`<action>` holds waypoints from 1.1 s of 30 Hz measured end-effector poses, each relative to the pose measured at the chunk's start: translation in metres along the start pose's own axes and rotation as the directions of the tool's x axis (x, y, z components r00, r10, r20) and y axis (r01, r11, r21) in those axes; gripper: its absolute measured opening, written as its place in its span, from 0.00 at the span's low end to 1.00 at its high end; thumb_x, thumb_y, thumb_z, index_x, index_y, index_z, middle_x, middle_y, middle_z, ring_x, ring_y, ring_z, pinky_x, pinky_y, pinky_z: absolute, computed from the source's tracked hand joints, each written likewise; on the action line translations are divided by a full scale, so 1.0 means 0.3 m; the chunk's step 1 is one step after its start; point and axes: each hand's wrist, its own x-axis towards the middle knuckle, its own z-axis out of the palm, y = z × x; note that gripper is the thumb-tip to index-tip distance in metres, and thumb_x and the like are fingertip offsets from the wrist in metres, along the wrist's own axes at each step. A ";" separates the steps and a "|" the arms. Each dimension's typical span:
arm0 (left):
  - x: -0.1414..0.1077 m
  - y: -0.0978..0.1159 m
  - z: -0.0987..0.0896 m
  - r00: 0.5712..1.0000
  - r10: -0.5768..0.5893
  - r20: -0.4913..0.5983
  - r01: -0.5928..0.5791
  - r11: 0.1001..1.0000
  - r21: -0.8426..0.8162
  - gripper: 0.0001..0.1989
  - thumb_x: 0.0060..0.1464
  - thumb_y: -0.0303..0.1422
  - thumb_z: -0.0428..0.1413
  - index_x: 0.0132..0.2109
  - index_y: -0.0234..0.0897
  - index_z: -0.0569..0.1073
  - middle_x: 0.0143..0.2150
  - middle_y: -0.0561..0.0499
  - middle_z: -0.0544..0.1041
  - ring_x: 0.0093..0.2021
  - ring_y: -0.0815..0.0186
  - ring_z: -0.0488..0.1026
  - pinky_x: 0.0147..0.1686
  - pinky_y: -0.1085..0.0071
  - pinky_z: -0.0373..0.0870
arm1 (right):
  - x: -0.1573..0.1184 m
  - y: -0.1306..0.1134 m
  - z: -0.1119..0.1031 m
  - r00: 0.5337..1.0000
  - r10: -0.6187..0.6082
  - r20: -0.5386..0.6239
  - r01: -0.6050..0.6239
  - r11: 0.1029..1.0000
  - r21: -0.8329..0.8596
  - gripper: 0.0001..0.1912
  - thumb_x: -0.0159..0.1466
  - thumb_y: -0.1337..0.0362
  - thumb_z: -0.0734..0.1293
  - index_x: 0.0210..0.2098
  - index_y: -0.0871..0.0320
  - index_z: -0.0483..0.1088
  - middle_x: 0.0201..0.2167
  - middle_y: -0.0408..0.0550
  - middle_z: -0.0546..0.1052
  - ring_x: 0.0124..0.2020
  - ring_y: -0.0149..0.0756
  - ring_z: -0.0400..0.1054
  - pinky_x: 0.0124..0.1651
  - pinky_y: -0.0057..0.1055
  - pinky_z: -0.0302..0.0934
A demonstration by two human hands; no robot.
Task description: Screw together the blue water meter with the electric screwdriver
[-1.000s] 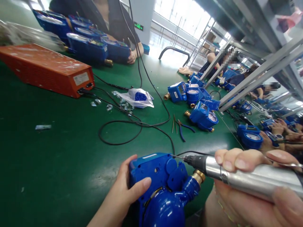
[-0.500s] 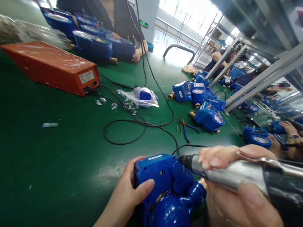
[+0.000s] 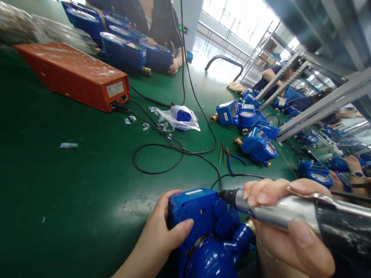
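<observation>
The fingers of the left hand [image 3: 162,241] wrap around the side of a blue meter [image 3: 203,227]; the thumb lies across its housing and the other fingers are behind it, so the hand is closed on the meter and steadies it. The fingers of the right hand [image 3: 286,227] are closed around a silver driver [image 3: 278,210], with two fingertips on top of the barrel and the thumb below. The dark tip of the driver touches the upper right corner of the meter housing. I cannot tell if there is a screw under the tip, because the tip hides the spot.

The meter sits at the near edge of the green counter [image 3: 72,193], directly in front of the person, with its round blue body low in the picture and a brass fitting just visible beside the right hand. One small hole in the housing face shows no screw, as far as I can see. My judgement is that the fastening of this meter is in progress and not finished: the driver is at one corner, and the other points on the housing look not yet done.

A black cable [image 3: 162,158] runs from the driver in a loop over the counter to an orange box [image 3: 72,75]. Farther away lie a plastic bag [image 3: 181,117] with blue parts, blue-handled pliers [image 3: 233,158], and a group of other meters [image 3: 252,129]. Other people sit at the far side and at the right.
</observation>
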 end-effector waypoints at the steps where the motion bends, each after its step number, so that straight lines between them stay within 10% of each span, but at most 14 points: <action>1: 0.001 -0.003 -0.003 1.000 0.002 0.012 -0.002 1.000 0.006 0.39 0.42 0.48 0.63 0.56 0.37 0.58 0.50 0.39 0.71 0.48 0.45 0.71 0.48 0.52 0.69 | -0.004 -0.002 0.001 1.000 -0.004 0.002 0.004 1.000 -0.022 0.17 0.56 0.62 0.63 0.45 0.55 0.59 0.27 0.43 0.71 0.27 0.39 0.68 0.33 0.46 0.63; 33: -0.015 0.010 0.019 1.000 0.026 -0.008 -0.026 0.998 -0.052 0.36 0.42 0.46 0.62 0.55 0.38 0.59 0.47 0.42 0.73 0.46 0.47 0.72 0.47 0.54 0.68 | -0.011 0.009 -0.008 1.000 -0.002 -0.007 0.003 0.999 0.035 0.16 0.57 0.62 0.63 0.44 0.54 0.59 0.27 0.42 0.71 0.27 0.38 0.67 0.32 0.42 0.63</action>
